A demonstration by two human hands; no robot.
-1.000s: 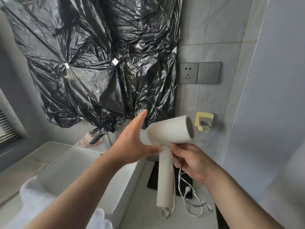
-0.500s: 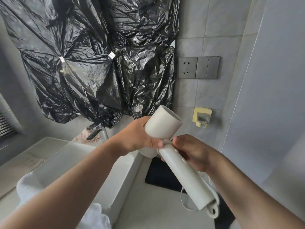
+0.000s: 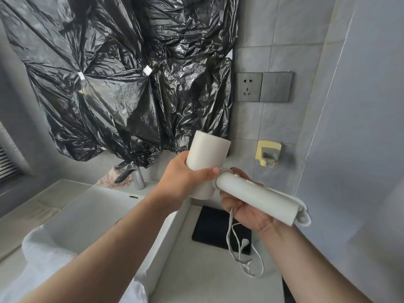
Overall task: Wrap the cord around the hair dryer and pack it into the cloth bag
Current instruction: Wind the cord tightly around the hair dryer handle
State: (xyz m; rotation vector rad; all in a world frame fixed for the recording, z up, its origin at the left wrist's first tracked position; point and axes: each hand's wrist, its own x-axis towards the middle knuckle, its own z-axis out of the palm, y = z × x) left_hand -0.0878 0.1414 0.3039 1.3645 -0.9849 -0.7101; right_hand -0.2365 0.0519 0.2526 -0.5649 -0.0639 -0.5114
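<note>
Both hands clamp the white hair dryer (image 3: 207, 158), held in the air above the counter (image 3: 196, 272).
Left hand (image 3: 185, 179) wraps the upturned barrel; right hand (image 3: 247, 212), touching it, curls under the handle. Below the right hand the cord (image 3: 229, 234) hangs in loose loops, its plug (image 3: 245, 242) over a flat black item (image 3: 209, 228). Under the left forearm lies the sink (image 3: 87, 215); above both hands, black plastic sheeting (image 3: 131, 84) covers the wall.
</note>
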